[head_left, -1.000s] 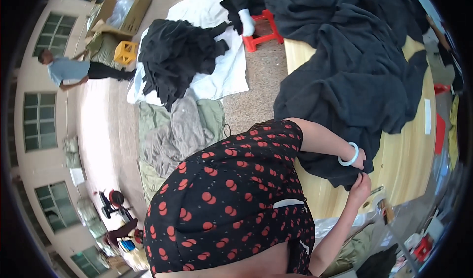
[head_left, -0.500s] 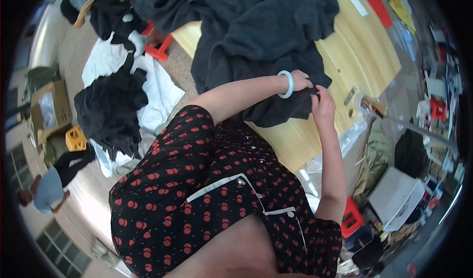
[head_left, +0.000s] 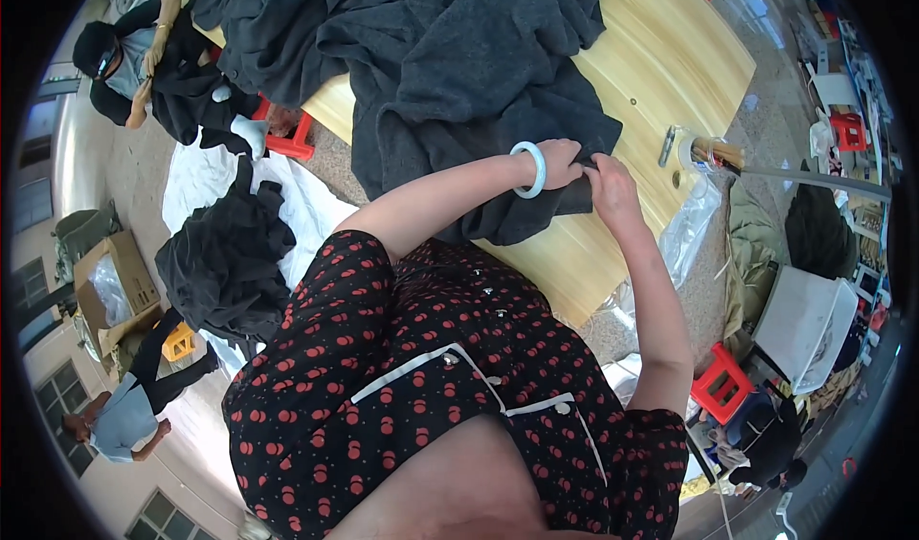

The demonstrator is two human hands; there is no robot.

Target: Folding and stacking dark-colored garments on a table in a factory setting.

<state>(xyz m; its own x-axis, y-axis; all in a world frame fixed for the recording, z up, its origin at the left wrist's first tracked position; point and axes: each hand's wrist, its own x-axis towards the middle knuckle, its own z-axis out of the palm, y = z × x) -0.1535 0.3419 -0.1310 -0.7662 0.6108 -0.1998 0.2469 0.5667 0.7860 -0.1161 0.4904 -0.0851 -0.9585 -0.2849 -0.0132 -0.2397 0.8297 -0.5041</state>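
A large dark grey cloth garment [head_left: 459, 71] lies rumpled over the wooden table [head_left: 684, 47] and hangs past its near edge. My left hand [head_left: 557, 164], with a pale bangle on the wrist, is closed on the garment close to its right-hand edge. Right beside it, my right hand [head_left: 614, 191] pinches the same edge, its thumb and fingers pressed together. The fingertips of both hands nearly meet, and the bit of cloth between them is too small to make out in detail.
A cup of tools [head_left: 704, 150] stands at the table's right side, by clear plastic sheeting [head_left: 694, 229]. To the left, dark cloth [head_left: 225, 258] is heaped on white sheeting. A seated person [head_left: 129, 61] handles dark cloth at far left; another person [head_left: 124, 416] is lower left. Red stool [head_left: 723, 384] at right.
The view has shifted, so the table and garment sit further left and higher. Both hands keep their hold on the garment's edge, with only slight finger movement.
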